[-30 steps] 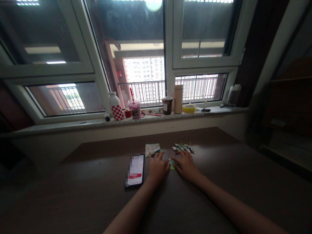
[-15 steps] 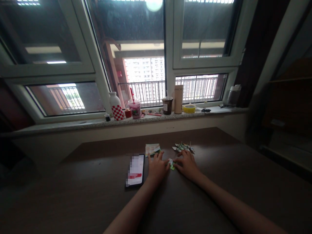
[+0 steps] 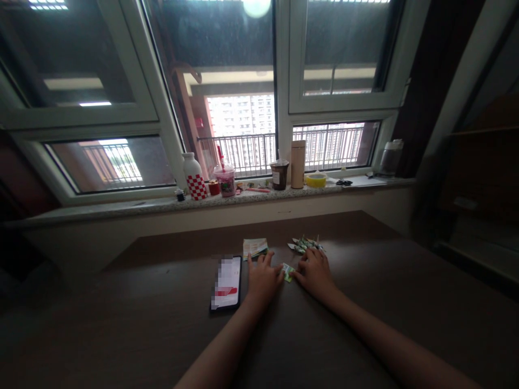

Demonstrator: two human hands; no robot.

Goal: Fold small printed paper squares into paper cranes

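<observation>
A small green and white piece of paper (image 3: 287, 272) lies on the dark brown table between my hands. My left hand (image 3: 263, 274) rests with its fingers spread, the thumb at the paper's left edge and the other fingertips near a stack of printed slips (image 3: 254, 247). At the paper's right edge is the thumb of my right hand (image 3: 315, 272), whose fingers are bent on the table. Just beyond those fingers sits a pile of folded green and white paper pieces (image 3: 302, 245).
A phone (image 3: 227, 283) with a lit screen lies left of my left hand. Along the windowsill (image 3: 158, 204) stand a checkered bottle (image 3: 195, 178), a pink drink cup (image 3: 225, 180), a dark cup (image 3: 279, 175), a tan flask (image 3: 298, 165) and yellow tape (image 3: 315, 180).
My right hand's fingers have drawn in a little, away from the small paper, so more of it shows. My left hand stays nearly in place.
</observation>
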